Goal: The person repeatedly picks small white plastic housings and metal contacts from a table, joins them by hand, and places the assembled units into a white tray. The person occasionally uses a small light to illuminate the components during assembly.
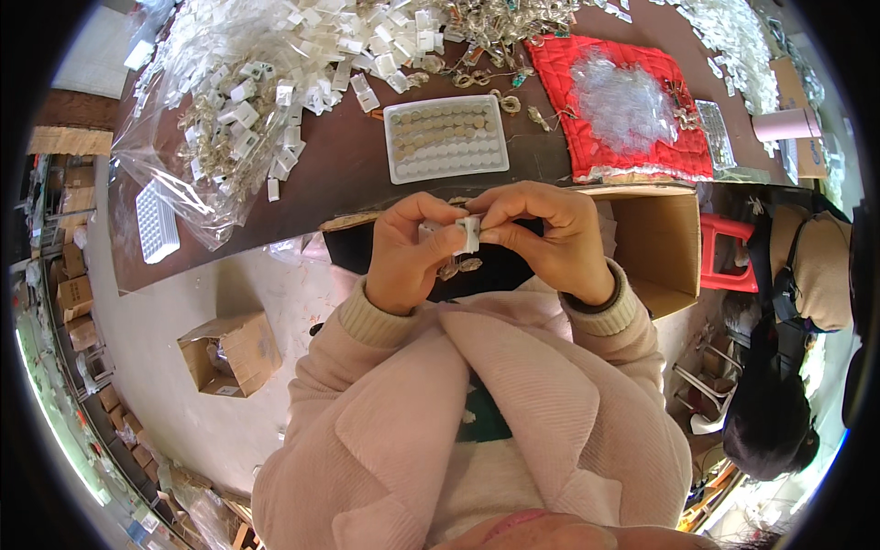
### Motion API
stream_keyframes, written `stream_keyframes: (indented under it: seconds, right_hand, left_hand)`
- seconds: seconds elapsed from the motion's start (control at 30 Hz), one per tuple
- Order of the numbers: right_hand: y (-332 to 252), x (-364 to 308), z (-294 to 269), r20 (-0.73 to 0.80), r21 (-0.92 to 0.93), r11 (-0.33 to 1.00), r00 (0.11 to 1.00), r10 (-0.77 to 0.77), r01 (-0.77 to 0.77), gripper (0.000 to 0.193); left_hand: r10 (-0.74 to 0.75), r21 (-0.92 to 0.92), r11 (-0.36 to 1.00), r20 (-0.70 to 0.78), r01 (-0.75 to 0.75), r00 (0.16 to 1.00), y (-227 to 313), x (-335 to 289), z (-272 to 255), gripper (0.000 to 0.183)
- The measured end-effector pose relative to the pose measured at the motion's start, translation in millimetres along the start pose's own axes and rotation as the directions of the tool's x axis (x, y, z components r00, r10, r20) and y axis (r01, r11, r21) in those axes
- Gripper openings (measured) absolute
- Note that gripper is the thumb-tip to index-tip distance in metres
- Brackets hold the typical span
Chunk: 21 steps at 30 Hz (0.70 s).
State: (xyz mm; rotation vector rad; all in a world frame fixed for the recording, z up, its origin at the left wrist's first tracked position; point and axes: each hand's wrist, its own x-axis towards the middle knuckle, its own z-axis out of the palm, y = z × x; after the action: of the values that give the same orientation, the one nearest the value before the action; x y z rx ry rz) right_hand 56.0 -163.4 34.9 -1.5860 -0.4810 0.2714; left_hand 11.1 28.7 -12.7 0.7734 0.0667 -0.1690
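My left hand [406, 249] and my right hand [553, 231] meet at the table's near edge, over my lap. Between their thumbs and fingertips sits a small white plastic case [471, 236], pinched from both sides. The fingers cover part of it. Below the case hangs a small coil of thin wire [460, 267], apparently joined to it. Just beyond my hands lies a white moulded tray [396, 172]. Round, coin-like discs fill its far rows, while the near rows show bare pockets.
White cases with coiled wires [243, 115] heap up at the far left, partly in clear plastic. A red quilted cloth [564, 82] bears clear plastic bags [623, 101]. An open cardboard box [655, 243] stands by my right arm. Another person [775, 385] is at the right, near a red stool [729, 252].
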Motion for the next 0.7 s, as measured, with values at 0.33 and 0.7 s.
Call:
stream_keyframes:
  seconds: [0.33, 0.7]
  right_hand:
    - [19, 13, -20, -0.109, -0.178, 0.984, 0.993, -0.047, 0.027, 0.016]
    - [62, 51, -54, -0.243, -0.931, 0.346, 0.906, -0.346, -0.117, 0.021]
  left_hand:
    - [-0.114, 0.003, 0.993, -0.012, 0.114, 0.993, -3, 6, -2, 0.020]
    - [-0.252, -0.223, 0.941, 0.036, 0.254, 0.967, -5, 14, -1, 0.013]
